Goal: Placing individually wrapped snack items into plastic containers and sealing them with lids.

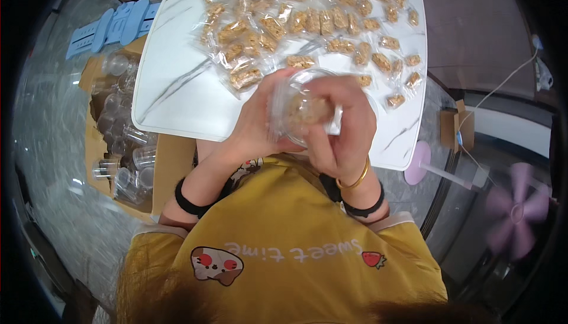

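Note:
Just over the near edge of a white marbled table [186, 115], my left hand [257, 124] grips a clear plastic jar [279, 115] around its side. The jar's round mouth faces up towards me. My right hand [346, 120] is at the mouth, its fingers bent around a blurred, clear-wrapped golden-brown snack piece [308, 108]. Whether the fingers still pinch that piece is hard to see. Beyond my hands, many individually wrapped crunchy snack bars [326, 22] lie spread over the table, some overlapping on the left.
At the left, an open cardboard box [173, 173] holds many clear plastic jars [117, 120]. A blue plastic rack-like object [117, 26] lies behind it. A pink fan [517, 213] and a small cardboard box [457, 126] are at the right, with a pale cable [497, 86] above.

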Tool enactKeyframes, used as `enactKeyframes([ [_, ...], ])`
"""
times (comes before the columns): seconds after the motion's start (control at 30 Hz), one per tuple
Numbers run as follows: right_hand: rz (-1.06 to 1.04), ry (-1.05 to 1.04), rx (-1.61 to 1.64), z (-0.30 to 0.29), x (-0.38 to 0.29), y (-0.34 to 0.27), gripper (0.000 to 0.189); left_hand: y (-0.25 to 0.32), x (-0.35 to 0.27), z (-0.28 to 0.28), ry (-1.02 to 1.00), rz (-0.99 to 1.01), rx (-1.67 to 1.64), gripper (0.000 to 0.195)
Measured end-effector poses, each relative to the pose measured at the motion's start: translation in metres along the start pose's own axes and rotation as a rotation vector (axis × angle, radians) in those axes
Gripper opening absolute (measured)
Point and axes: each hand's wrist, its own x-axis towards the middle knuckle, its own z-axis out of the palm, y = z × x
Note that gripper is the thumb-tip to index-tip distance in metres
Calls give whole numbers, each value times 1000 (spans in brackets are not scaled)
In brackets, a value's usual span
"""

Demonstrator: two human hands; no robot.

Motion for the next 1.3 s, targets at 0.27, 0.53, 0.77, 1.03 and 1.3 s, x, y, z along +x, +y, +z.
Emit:
enactKeyframes([
  [0.27, 67, -215, -204, 1, 2, -8, 30, 8, 4, 2, -30, -208, -113, 101],
  [0.53, 64, -26, -132, -4, 5, -8, 28, -27, 3, -5, -110, -67, 187, 110],
  [0.77, 78, 332, 57, -16, 1, -12, 29, -8, 8, -5, -64, 101, 342, 113],
  [1.03, 130, -249, -229, -16, 5, -11, 22, -14, 5, 0, -14, -116, -31, 112],
  [1.3, 363, 90, -304, -32, 1, 56, 33, -15, 6, -3, 4, 189, 215, 112],
])
